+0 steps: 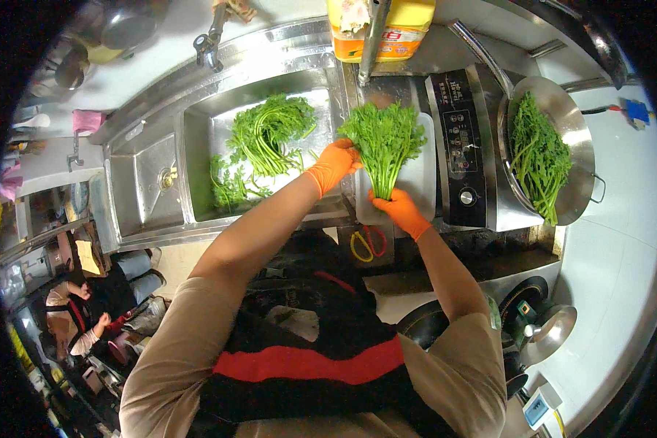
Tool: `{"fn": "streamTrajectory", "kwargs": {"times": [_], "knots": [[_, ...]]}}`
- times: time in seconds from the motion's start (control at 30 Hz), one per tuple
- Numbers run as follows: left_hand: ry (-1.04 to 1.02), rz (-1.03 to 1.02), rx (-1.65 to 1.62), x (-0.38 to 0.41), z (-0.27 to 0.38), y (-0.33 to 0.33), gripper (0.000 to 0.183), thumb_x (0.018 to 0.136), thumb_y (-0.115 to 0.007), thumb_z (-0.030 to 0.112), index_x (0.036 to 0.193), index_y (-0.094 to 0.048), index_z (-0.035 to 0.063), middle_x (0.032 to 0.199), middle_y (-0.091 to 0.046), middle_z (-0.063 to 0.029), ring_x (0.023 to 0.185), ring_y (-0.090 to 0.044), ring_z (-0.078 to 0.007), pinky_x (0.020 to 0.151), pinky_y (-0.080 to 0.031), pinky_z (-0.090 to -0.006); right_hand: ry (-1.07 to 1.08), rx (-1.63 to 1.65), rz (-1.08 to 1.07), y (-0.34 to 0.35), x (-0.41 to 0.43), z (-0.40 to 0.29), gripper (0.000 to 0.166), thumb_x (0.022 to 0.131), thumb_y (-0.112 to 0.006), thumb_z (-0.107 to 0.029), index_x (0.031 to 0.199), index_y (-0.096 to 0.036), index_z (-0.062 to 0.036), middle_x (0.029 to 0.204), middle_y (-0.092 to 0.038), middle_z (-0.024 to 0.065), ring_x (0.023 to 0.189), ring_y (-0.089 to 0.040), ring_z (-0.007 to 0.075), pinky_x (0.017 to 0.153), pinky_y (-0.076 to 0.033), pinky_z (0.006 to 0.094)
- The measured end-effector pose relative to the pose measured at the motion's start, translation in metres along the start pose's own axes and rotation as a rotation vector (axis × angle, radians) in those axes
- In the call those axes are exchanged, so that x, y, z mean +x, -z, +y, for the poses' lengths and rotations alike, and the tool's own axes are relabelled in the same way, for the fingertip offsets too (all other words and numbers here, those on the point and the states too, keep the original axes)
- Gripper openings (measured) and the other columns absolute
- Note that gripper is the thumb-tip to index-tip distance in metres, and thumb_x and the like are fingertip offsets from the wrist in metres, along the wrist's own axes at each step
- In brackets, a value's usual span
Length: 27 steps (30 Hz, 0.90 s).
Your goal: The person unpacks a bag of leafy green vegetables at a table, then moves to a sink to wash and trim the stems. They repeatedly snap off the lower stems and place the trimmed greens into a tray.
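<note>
An orange-gloved right hand, my right hand [402, 212], grips the stem end of a bunch of leafy greens [384, 142]. The bunch is held over a pale plastic tray [426, 186], its leaves pointing away from me. My left hand [335, 164], also in an orange glove, is at the left side of the bunch with its fingers curled against the stems and leaves. Whether it grips any stems is hard to see. More greens [268, 134] lie in the steel sink basin [200, 164] to the left, some curved in a heap, some loose near the front.
An induction cooker [460, 159] stands right of the tray. Beyond it, a steel wok [575, 131] holds more greens [539, 159]. Scissors [369, 243] with yellow and red handles hang at the counter's front edge. A faucet spout [373, 44] reaches over the counter. Another person [76, 312] is at far left.
</note>
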<state>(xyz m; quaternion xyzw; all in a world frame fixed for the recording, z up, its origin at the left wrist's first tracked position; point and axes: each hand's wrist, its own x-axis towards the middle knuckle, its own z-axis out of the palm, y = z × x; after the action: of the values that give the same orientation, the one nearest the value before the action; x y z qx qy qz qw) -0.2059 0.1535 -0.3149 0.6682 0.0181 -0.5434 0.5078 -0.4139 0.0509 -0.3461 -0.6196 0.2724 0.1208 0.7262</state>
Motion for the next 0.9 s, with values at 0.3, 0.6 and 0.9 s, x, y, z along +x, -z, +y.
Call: {"fn": "streamTrajectory", "kwargs": {"times": [0.3, 0.6, 0.9], "knots": [[-0.897, 0.211, 1.073, 0.001, -0.001, -0.019, 0.031, 0.078, -0.055, 0.005, 0.107, -0.065, 0.0077, 0.108, -0.063, -0.0182, 0.099, -0.06, -0.0368, 0.084, -0.049, -0.0426, 0.033, 0.18, -0.197, 0.003, -0.001, -0.001, 0.029, 0.087, -0.062, -0.004, 0.115, -0.059, 0.0001, 0.106, -0.066, 0.0064, 0.101, -0.062, 0.017, 0.093, -0.047, 0.0315], [-0.986, -0.155, 1.696, 0.03, 0.053, -0.004, 0.015, 0.065, -0.062, 0.012, 0.079, -0.066, 0.0096, 0.08, -0.066, -0.0103, 0.089, -0.062, -0.033, 0.074, -0.051, -0.0452, 0.003, 0.123, -0.21, 0.006, 0.002, 0.006, 0.031, 0.085, -0.065, -0.008, 0.115, -0.06, -0.002, 0.106, -0.065, 0.0055, 0.098, -0.061, 0.0155, 0.089, -0.047, 0.0313], [-1.007, 0.171, 1.015, -0.02, 0.052, 0.013, 0.009, 0.074, -0.055, 0.003, 0.08, -0.062, 0.007, 0.08, -0.064, -0.014, 0.078, -0.063, -0.0338, 0.07, -0.051, -0.0425, 0.048, 0.158, 0.161, -0.025, -0.01, -0.001, 0.032, 0.086, -0.064, -0.006, 0.117, -0.059, -0.0028, 0.109, -0.064, 0.0041, 0.097, -0.06, 0.0151, 0.087, -0.048, 0.031]]}}
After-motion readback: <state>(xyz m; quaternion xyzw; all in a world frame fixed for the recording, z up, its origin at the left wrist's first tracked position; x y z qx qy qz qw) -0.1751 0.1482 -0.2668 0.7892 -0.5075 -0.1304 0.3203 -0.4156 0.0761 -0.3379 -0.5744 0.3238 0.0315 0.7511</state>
